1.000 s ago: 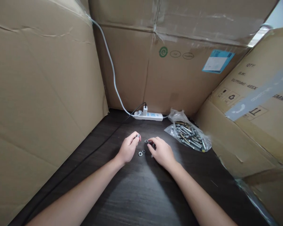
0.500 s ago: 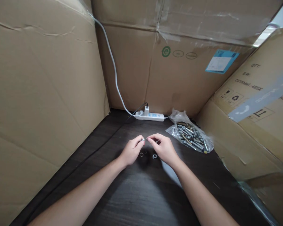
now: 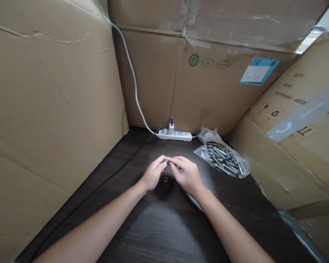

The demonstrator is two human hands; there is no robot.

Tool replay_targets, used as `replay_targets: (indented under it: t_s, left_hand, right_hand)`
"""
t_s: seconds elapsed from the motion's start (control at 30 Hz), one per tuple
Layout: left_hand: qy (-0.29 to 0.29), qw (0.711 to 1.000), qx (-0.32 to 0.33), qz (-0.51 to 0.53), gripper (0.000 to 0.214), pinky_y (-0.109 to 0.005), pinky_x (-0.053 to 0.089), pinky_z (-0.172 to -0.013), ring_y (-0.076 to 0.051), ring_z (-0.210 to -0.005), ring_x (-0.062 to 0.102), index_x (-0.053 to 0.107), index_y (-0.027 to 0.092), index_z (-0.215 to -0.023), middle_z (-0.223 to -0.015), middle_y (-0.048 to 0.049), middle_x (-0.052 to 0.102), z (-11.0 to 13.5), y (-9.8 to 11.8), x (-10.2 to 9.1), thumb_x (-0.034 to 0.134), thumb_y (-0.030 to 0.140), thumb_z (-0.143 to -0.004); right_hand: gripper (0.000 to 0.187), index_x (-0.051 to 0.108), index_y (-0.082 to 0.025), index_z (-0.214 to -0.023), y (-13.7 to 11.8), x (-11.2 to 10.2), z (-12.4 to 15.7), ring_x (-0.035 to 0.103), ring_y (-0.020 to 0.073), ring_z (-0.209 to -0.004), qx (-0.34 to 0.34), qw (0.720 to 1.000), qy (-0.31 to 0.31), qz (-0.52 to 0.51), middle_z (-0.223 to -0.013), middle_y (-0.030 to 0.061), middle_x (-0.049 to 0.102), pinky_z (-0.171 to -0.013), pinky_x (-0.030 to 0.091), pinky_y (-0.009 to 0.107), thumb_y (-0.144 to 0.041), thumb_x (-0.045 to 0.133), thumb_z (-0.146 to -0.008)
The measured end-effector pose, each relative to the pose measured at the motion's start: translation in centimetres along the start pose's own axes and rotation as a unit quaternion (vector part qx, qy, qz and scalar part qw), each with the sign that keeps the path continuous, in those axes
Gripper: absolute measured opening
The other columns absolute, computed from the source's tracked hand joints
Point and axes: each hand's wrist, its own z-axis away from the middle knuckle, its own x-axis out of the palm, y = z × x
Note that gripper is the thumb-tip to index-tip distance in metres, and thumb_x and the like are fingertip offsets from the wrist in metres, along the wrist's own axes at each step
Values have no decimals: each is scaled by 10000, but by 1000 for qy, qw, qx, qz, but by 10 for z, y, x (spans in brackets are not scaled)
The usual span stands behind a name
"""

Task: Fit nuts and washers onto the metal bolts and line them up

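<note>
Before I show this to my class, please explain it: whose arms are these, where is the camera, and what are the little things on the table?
There is no machine here. A person wears one camera on the head, looking forward and down, so the two bare arms are that person's own. The left hand and the right hand meet fingertip to fingertip and pinch a small metal part; it is too small to tell what kind. Just below them, small metal rings lie on the dark wooden table. To the right lies a clear bag of bolts, and at the back a white power strip. Cardboard boxes stand around.
</note>
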Motion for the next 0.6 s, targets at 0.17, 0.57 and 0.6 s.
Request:
replay_targets:
  t_s: [0.17,0.57,0.6]
  left_hand:
    - [5,1000,-6,17,243,-178,164,-424,-62,-453,192,480,162,-852,-547,74,267,0,4,0,390,387,-874]
    - [38,999,-24,-21,272,-189,149,-414,-54,-427,179,446,169,-745,-516,86,265,-3,1,-2,385,398,-878]
    - [39,999,-23,-23,272,-191,151,-414,-55,-424,180,447,170,-744,-515,86,267,-3,1,-2,385,399,-877]
  right_hand:
    - [311,633,-236,-1113,-1,0,3,610,153,-904,-6,1000,3,1,-1000,37,666,-821,487,272,-164,443,-876]
    - [185,659,-215,-961,8,-1,35,532,215,-902,7,983,-104,154,-923,68,630,-791,455,350,-177,525,-839]
    - [176,660,-216,-956,7,0,34,527,216,-910,7,981,-111,159,-928,66,629,-794,451,352,-183,533,-838]
